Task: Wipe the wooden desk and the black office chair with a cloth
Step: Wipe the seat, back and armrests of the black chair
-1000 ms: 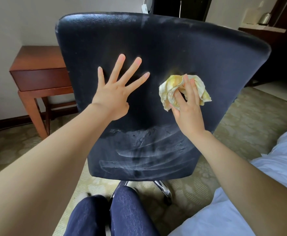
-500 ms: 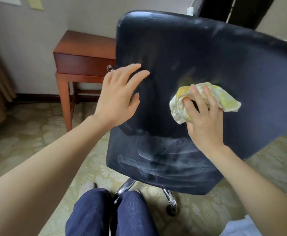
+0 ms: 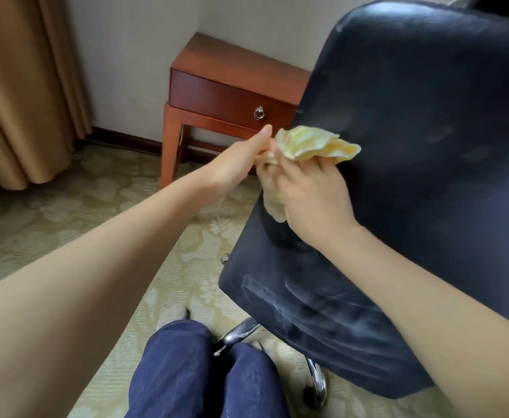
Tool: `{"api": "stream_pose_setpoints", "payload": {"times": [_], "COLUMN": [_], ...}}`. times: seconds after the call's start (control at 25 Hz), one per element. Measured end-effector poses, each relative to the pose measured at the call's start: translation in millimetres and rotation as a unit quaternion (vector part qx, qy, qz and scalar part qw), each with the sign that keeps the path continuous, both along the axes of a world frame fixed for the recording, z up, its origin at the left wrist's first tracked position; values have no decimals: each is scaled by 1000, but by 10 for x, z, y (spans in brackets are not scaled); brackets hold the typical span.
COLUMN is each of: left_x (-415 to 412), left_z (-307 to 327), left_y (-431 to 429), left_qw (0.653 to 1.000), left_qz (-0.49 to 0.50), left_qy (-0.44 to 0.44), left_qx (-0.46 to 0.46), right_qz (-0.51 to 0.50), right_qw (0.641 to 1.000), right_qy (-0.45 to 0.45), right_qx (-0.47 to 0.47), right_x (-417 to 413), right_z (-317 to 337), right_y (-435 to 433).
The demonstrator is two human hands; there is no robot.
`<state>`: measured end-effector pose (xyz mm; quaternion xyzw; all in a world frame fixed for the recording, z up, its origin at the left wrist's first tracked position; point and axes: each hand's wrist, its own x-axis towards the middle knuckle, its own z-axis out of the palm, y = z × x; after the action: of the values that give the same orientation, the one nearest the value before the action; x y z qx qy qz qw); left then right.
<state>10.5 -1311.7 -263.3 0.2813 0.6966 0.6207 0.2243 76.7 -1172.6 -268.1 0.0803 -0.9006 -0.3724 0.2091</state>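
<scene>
From my remote seat I see the right hand on the left edge of the black office chair. Its fingers are curled over the yellow cloth and hold it against the chair back, while crumpled folds of the cloth stick out above the knuckles and below the palm. The left hand reaches to the same edge and touches the cloth. Its thumb is stretched forward, but the other fingers are hidden behind the cloth, so I cannot tell if they grip something. The chair back is tilted toward the camera; pale wipe marks cross its lower part, and the chrome base shows under it. The wooden desk stands just behind the chair against the wall, its drawer closed, with a ring pull. A tan curtain hangs at the far left, well apart from the desk. Below, on the patterned carpet, are my operator's legs in dark blue trousers.
</scene>
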Motion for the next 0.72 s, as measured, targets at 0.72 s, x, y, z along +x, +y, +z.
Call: {"api": "stream_pose_setpoints", "payload": {"times": [0.72], "left_x": [138], "left_z": [66], "left_y": [145], "left_qw": [999], "left_qz": [29], "left_qy": [41], "left_qx": [-10], "right_qz": [12], "right_qw": [998], "right_qy": [45], "right_qx": [-53], "right_x": [1156], "right_z": [327], "right_y": [925]}}
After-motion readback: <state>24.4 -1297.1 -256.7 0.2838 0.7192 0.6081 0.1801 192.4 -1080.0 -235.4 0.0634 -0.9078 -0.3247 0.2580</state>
